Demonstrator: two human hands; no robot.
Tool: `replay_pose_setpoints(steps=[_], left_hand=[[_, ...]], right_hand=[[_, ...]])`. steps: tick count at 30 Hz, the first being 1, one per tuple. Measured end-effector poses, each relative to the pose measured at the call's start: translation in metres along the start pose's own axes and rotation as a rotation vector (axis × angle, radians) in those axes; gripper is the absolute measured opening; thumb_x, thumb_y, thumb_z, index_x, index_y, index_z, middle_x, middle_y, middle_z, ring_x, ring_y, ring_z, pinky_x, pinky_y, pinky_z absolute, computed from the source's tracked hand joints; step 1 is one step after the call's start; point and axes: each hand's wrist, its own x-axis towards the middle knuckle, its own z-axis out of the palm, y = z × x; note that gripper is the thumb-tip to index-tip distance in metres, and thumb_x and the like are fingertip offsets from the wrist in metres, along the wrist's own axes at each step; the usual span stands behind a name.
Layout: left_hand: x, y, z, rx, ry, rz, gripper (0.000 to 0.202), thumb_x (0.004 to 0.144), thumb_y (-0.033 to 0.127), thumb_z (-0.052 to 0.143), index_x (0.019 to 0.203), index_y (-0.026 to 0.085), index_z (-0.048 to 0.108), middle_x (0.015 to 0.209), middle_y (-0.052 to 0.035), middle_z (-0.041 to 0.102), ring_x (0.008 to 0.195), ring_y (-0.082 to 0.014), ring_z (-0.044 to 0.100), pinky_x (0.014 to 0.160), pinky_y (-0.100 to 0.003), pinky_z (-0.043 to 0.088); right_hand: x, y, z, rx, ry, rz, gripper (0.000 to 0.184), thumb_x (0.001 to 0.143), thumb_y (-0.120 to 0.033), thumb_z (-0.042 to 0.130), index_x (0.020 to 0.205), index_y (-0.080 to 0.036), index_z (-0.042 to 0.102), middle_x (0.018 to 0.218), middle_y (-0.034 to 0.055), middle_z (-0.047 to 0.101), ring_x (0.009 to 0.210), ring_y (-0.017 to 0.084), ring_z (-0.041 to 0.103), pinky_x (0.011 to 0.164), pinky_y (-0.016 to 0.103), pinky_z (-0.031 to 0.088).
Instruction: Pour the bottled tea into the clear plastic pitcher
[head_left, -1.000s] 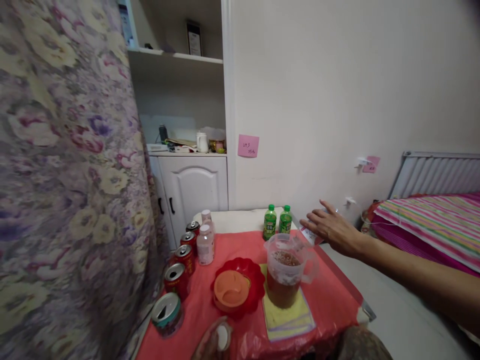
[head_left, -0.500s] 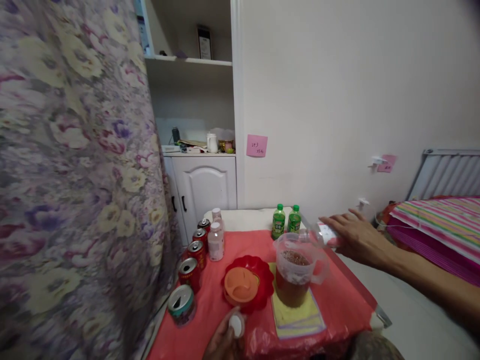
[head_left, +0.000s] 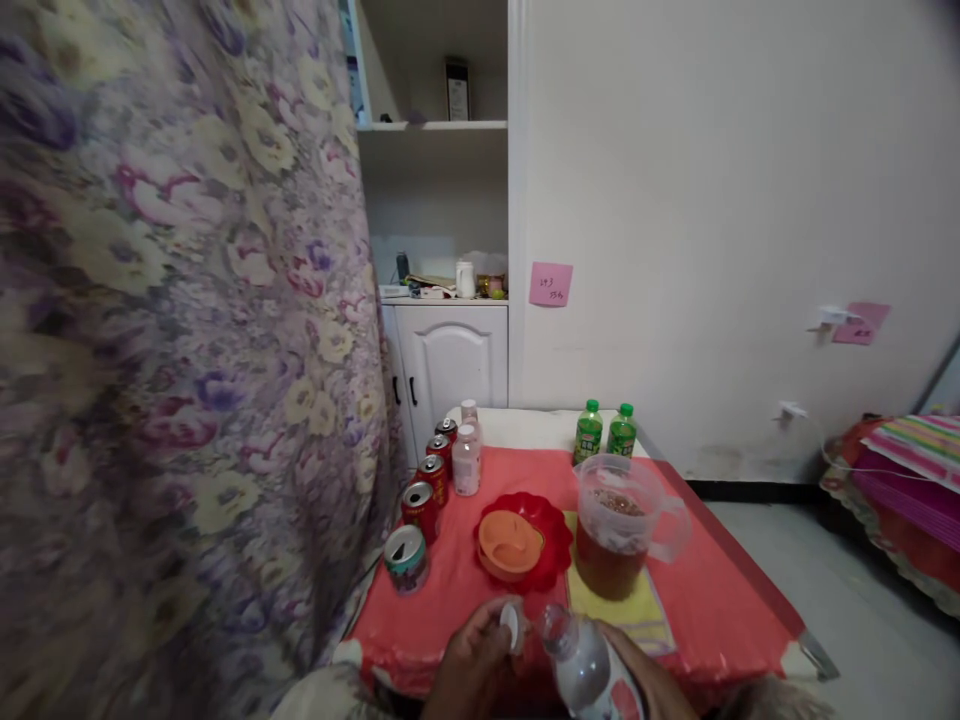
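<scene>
the left hand (head_left: 476, 672) sits low at the near edge of the table (head_left: 720, 600), fingers pinched on a small white cap (head_left: 511, 627) held just beside the mouth of a bottle (head_left: 585, 668). the right hand (head_left: 645, 680) is wrapped around that bottle from below and behind; only part of it shows at the bottom edge. the bottle is clear, with a red and white label, tilted so its open neck points up and left toward the cap. cap and neck are close but apart.

just past the hands a red cloth (head_left: 705, 610) covers the table. on it lies a yellow mat (head_left: 645, 615), and on the mat stands a clear jug (head_left: 622, 525) holding brown liquid, its handle to the right. left of the jug is a red dish (head_left: 544, 550) with an orange lid (head_left: 510, 545) lying in it.

along the left edge runs a row of cans: a teal one (head_left: 406, 557) nearest, open on top, then red cans (head_left: 420, 508) behind it. beside the far cans stand two pale pink bottles (head_left: 466, 460). at the far side of the table two green bottles (head_left: 604, 432) stand side by side, upright, caps on.

a flowered curtain (head_left: 187, 350) fills the left. behind the table is a white cabinet (head_left: 450, 360) with shelves above, and a pink note (head_left: 550, 284) is stuck to the wall. a striped bed (head_left: 915, 450) shows at the far right.
</scene>
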Motion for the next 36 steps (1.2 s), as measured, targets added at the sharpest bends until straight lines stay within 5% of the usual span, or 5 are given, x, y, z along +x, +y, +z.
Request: replay_pose_setpoints(steps=[8, 17, 21, 31, 36], left_hand=[[-0.018, -0.003, -0.007, 0.402, -0.082, 0.043, 0.053, 0.065, 0.054, 0.080, 0.103, 0.019, 0.069, 0.078, 0.0004, 0.069, 0.068, -0.0138, 0.059, 0.066, -0.028, 0.043], [-0.038, 0.015, 0.015, 1.050, -0.032, 0.152, 0.031, 0.074, 0.029, 0.069, 0.103, 0.019, 0.072, 0.082, 0.0008, 0.060, 0.076, -0.0162, 0.052, 0.070, -0.028, 0.038], [-0.044, 0.022, 0.026, 1.168, 0.007, 0.145, 0.026, 0.074, 0.028, 0.067, 0.097, 0.017, 0.073, 0.079, 0.0010, 0.059, 0.075, -0.0163, 0.051, 0.068, -0.028, 0.035], [-0.035, 0.027, 0.039, 1.246, 0.162, 0.130, 0.030, 0.078, 0.045, 0.061, 0.084, 0.016, 0.067, 0.070, 0.0012, 0.056, 0.068, -0.0169, 0.050, 0.064, -0.029, 0.034], [-0.029, 0.021, 0.030, 1.165, 0.192, 0.113, 0.036, 0.078, 0.053, 0.058, 0.076, 0.017, 0.060, 0.067, 0.0032, 0.052, 0.067, -0.0163, 0.050, 0.063, -0.028, 0.034]], right_hand=[[0.005, 0.056, 0.038, -0.157, -0.022, -0.143, 0.056, 0.076, -0.055, 0.064, 0.130, -0.042, 0.064, 0.126, 0.0030, 0.074, 0.119, 0.037, 0.066, 0.098, 0.054, 0.054], [-0.007, 0.094, 0.043, -0.279, -0.045, -0.271, 0.076, 0.076, -0.063, 0.064, 0.139, -0.021, 0.059, 0.139, 0.0194, 0.063, 0.126, 0.040, 0.061, 0.105, 0.056, 0.050], [-0.004, 0.093, 0.044, -0.358, -0.035, -0.316, 0.069, 0.077, -0.051, 0.069, 0.138, -0.022, 0.059, 0.136, 0.0185, 0.065, 0.124, 0.040, 0.062, 0.102, 0.055, 0.053], [0.010, 0.055, 0.035, -0.411, -0.018, -0.347, 0.092, 0.062, -0.028, 0.078, 0.148, -0.022, 0.044, 0.141, 0.0177, 0.061, 0.128, 0.040, 0.058, 0.106, 0.055, 0.047], [0.018, 0.058, 0.034, -0.436, -0.037, -0.389, 0.096, 0.060, -0.033, 0.081, 0.148, -0.026, 0.043, 0.139, 0.0162, 0.063, 0.126, 0.042, 0.058, 0.103, 0.054, 0.050]])
